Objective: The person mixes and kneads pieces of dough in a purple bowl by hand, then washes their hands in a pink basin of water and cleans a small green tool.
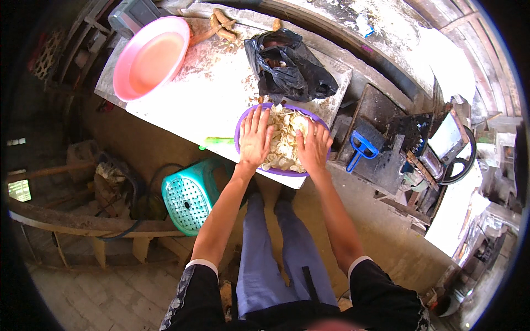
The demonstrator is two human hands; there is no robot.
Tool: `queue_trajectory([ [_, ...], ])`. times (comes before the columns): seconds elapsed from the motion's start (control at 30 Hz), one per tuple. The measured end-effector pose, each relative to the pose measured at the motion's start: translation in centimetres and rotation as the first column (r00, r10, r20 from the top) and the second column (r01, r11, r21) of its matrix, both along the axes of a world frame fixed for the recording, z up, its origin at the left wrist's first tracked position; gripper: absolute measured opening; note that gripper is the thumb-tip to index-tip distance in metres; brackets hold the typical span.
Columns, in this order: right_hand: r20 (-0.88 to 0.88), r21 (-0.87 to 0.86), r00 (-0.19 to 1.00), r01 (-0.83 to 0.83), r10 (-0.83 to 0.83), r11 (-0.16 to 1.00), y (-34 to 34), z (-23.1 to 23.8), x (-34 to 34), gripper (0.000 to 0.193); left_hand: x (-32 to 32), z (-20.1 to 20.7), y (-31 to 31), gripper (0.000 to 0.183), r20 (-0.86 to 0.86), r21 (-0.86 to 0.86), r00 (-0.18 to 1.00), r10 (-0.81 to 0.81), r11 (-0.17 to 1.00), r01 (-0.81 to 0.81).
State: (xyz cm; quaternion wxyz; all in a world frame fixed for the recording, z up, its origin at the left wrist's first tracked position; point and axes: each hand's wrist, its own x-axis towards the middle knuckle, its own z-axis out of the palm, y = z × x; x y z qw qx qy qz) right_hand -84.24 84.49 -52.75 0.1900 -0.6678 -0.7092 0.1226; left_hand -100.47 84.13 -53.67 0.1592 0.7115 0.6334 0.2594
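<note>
A purple basin (pixel 288 173) stands at the near edge of the table, filled with thin, pale slices (pixel 284 144) of a peeled root or tuber. My left hand (pixel 254 138) lies flat on the left side of the slices, fingers stretched out and pointing away from me. On the right side, my right hand (pixel 313 147) rests with its fingers spread, partly over the slices and close to the rim. Neither hand holds anything. Just left of the basin lies a slim tool with a bright green handle (pixel 221 141); its kind is unclear.
Behind the basin sits a crumpled black plastic bag (pixel 287 69). A pink basin (pixel 124 88) of cloudy liquid stands at the far left, beside brown roots (pixel 222 25). A green plastic stool (pixel 187 201) is below the table. A blue-handled brush (pixel 361 148) lies to the right.
</note>
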Motion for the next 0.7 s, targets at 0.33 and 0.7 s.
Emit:
queue_trajectory([
  [0.33,0.225,-0.111,0.958,-0.155,0.176,0.982,1.3,-3.4,0.2,0.077,0.6,-3.3,1.8,0.054,-0.338,-0.015,0.941,0.021,1.000,-0.027],
  [0.7,0.034,-0.542,0.942,-0.263,0.334,0.798,3.6,-2.5,1.0,0.105,0.6,-2.3,2.3,0.053,-0.173,-0.261,0.983,-0.053,0.965,0.006],
])
